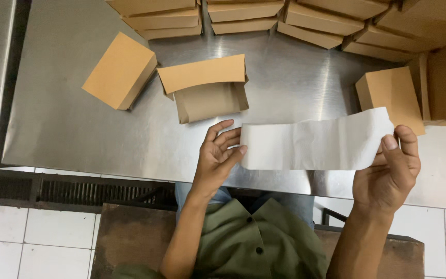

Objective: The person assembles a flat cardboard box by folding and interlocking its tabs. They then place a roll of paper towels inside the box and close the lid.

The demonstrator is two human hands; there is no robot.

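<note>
Both hands pinch a long white paper sheet point(316, 140) by its ends, left hand point(218, 155) and right hand point(388, 170), stretched flat just above the brushed steel desk point(78, 124). Stacked closed brown cardboard boxes point(285, 15) line the far edge. One open brown box point(207, 88) sits unlined just beyond the paper, loose closed boxes point(120, 70) flanking it.
</note>
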